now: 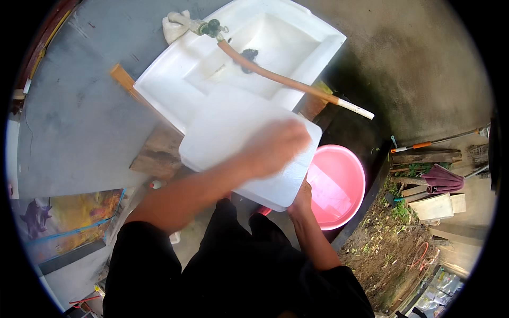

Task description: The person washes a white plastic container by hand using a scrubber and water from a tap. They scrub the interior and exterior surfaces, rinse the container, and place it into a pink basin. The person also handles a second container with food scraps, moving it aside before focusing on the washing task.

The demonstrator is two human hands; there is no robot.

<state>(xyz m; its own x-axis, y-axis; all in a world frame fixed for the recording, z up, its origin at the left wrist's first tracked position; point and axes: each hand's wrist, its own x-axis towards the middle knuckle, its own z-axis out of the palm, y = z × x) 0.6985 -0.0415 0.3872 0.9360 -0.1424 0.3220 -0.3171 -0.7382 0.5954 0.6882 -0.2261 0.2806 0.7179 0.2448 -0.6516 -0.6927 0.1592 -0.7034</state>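
A white rectangular panel with rounded corners [222, 131], perhaps a lid or the base of a container, lies across the near side of a white sink [159, 89]. My left hand [280, 147] is motion-blurred over its wet-looking right part, fingers curled; whether it holds something is hidden. At the panel's lower right edge, my right hand [301, 194] grips it from below, its fingers partly hidden. Above the sink basin, an orange-brown hose [274, 77] with a white end runs from a tap [212, 28]. Dark material [248, 59] sits in the basin under the hose.
Right of my right hand stands a pink round basin [338, 187] with liquid. A wooden board [157, 153] lies left below the sink. Planks, a maroon cloth [443, 179] and a long-handled tool [421, 145] lie by the soil bed at right.
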